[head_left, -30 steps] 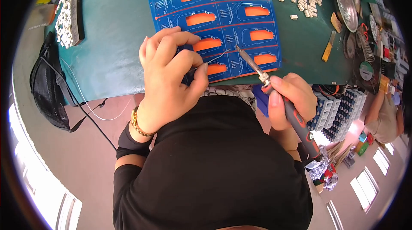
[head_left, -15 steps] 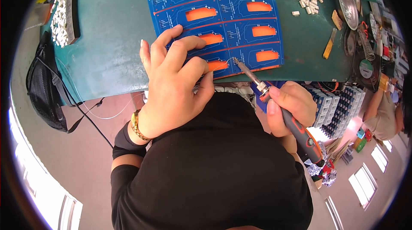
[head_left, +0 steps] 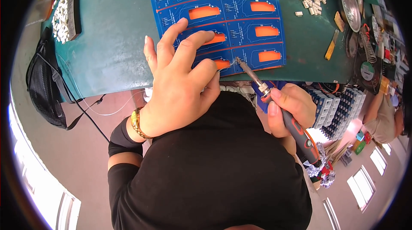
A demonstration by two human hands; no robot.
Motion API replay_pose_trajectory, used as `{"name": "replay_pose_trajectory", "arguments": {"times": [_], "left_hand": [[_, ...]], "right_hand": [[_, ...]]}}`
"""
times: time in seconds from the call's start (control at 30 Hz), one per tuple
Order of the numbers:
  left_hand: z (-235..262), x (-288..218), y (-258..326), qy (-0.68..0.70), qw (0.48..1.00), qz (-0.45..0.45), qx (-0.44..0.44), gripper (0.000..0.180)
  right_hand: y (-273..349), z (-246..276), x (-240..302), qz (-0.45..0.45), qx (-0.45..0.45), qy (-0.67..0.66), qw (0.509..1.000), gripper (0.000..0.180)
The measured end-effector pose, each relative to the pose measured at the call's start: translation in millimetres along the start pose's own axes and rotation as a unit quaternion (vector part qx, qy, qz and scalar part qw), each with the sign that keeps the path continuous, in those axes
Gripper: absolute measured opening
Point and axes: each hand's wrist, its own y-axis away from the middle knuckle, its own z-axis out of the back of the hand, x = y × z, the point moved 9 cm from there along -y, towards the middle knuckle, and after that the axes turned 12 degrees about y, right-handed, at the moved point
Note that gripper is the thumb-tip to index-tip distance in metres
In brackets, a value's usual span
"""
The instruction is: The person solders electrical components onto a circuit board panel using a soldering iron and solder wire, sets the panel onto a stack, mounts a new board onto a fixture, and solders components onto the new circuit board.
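Soldering iron (head_left: 297,132) is held in right hand (head_left: 294,108), grip closed round handle; thin wire (head_left: 233,63) is pinched by left hand (head_left: 178,84), pinch partly hidden. Tip should be kept steady on one spot, wire best fed lightly from 8 o'clock, panel pinned by spread fingers. Blue circuit-board panel (head_left: 240,15) is laid on green surface (head_left: 111,37) at 12 o'clock: two columns, four rows of orange windows, red seams, white print. Tip is held over panel's 5 o'clock; contact unclear.
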Motion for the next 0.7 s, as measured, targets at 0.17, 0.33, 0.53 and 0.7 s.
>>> {"name": "replay_pose_trajectory", "arguments": {"times": [0.17, 0.33, 0.53, 0.7], "left_hand": [[-2.7, -4.1, -1.8, 0.011, 1.000, -0.008, 0.006, 0.015], [-4.0, -3.6, -5.8, 0.006, 1.000, -0.012, 0.019, 0.015], [-5.0, -6.0, -9.2, 0.004, 1.000, -0.014, 0.009, 0.015], [-4.3, -8.4, -9.7, 0.001, 1.000, -0.024, 0.007, 0.013]], "right_hand": [[2.0, 0.0, 0.5, -0.018, 0.004, 0.007, 1.000, 0.024], [2.4, -0.9, 0.0, -0.040, 0.018, 0.019, 0.999, 0.025], [6.0, 2.0, -2.7, -0.061, 0.015, 0.012, 0.998, 0.025], [7.2, 3.7, 1.0, -0.070, 0.016, 0.028, 0.997, 0.024]]}}
